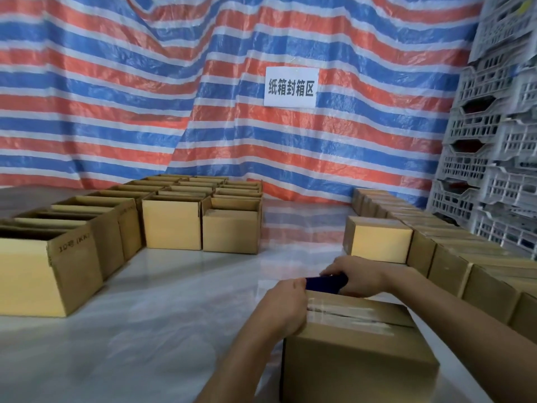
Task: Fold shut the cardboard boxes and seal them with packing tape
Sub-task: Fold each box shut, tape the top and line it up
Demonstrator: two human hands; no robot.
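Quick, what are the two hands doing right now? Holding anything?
Left hand: fingers curled over the far edge of the taped box, gripping it.
Right hand: gripping the dark blue tape dispenser.

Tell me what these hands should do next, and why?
Probably the right hand should pull the blue tape dispenser down past the far edge of the box and tear off: the tape strip already spans the seam, and the left hand steadies the box.
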